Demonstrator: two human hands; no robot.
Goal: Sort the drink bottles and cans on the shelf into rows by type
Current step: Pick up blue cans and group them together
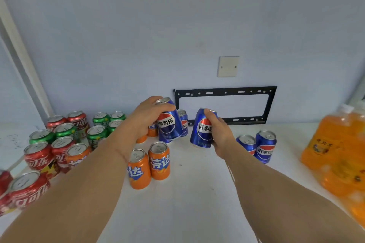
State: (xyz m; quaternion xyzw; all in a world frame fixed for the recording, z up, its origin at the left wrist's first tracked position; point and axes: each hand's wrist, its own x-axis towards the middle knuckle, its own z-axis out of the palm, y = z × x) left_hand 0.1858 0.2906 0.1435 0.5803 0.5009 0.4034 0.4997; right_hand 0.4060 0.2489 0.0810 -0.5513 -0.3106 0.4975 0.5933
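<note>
The white shelf [197, 193] holds all the drinks. The big orange bottles [335, 154] stand far to the right of the two blue cans [256, 148] that wait near the middle. Red cans [39, 156] and green cans [98, 124] stand mixed up far to the left of that blue pair, and two orange cans [150, 165] stand nearer on the left

The person's left hand [146, 118] is curled round the top of a blue can [168, 124] and holds it up, tipped. The right hand [219, 134] is wrapped round the side of another blue can [202, 130], also up in the air and tipped. Both cans hang to the left of the blue pair

To do this step well, the person should likely turn each can up straight, then set it down gently right beside the blue pair, so all the blue ones make one neat row. Going slow should keep the standing cans from getting bumped. The small blue can [182, 122] at the back, left of the pair, probably needs to join them too
</note>
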